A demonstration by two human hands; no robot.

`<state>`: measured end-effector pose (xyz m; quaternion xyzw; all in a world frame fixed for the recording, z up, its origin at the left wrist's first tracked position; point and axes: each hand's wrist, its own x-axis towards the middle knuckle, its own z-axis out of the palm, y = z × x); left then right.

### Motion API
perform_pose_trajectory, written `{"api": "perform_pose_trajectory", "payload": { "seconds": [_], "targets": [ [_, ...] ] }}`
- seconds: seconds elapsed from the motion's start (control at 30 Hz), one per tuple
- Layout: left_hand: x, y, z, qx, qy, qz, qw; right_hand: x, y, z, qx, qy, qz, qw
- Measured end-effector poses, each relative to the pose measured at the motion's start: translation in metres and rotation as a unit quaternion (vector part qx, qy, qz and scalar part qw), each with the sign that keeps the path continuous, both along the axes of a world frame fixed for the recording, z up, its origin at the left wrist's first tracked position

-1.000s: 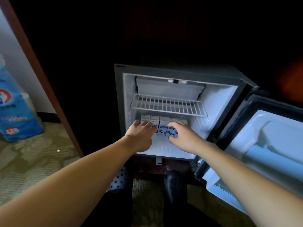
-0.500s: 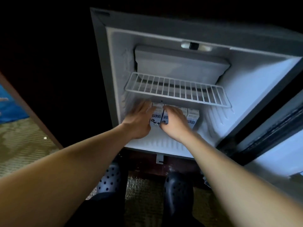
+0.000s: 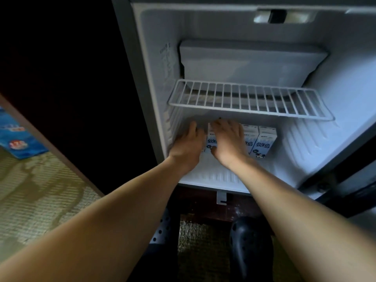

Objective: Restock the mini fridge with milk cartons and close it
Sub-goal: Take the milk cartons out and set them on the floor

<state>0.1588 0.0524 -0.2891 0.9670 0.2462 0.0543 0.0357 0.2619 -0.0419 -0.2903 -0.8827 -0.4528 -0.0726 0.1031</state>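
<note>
The mini fridge (image 3: 142, 78) stands open with its white inside in full view. A row of white milk cartons with blue print (image 3: 263, 143) stands on the fridge floor, under the wire shelf (image 3: 250, 102). My left hand (image 3: 188, 145) lies flat against the left end of the row, fingers stretched out, and hides the cartons there. My right hand (image 3: 227, 143) covers a carton in the middle, fingers over its top and thumb at its left side. Two cartons show fully to the right of that hand.
The fridge door's dark edge (image 3: 356, 180) runs down the right side. A blue printed package (image 3: 18, 139) lies on the carpet at the left, beyond a wooden cabinet edge (image 3: 50, 147). My black perforated shoes (image 3: 250, 247) stand below the fridge.
The view has closed in on the fridge. Both hands have reached deeper under the wire shelf, and the row of cartons now sits further back.
</note>
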Motion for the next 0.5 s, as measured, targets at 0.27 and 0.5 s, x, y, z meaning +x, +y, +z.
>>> {"api": "perform_pose_trajectory", "payload": {
  "seconds": [0.27, 0.5],
  "targets": [
    [-0.009, -0.008, 0.012, 0.063, 0.061, 0.002, 0.996, -0.012, -0.015, 0.011, -0.082, -0.114, 0.012, 0.990],
    [-0.042, -0.022, 0.063, 0.111, 0.111, -0.107, 0.982, -0.041, -0.075, 0.071, -0.164, -0.047, 0.032, 0.985]
  ]
}}
